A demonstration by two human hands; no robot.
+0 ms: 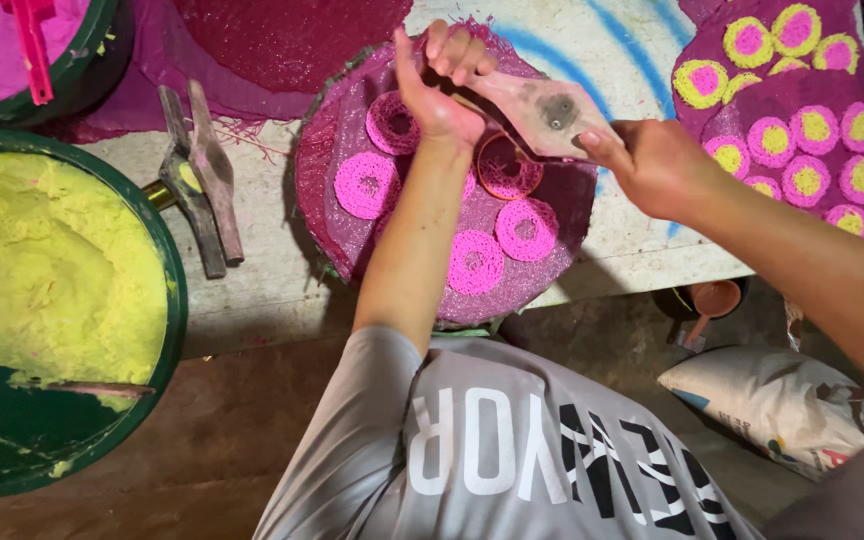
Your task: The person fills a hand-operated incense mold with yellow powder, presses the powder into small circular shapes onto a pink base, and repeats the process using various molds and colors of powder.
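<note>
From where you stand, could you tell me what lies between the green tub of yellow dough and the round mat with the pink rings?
In the head view, a two-handled metal press tool lies on the table between them.

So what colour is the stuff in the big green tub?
Yellow, with pink specks, seen in the head view.

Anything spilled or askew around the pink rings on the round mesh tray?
Nothing stands out. Five pink rings lie flat on the mesh tray; both hands, left hand and right hand, hold a flat press tool over a sixth.
</note>
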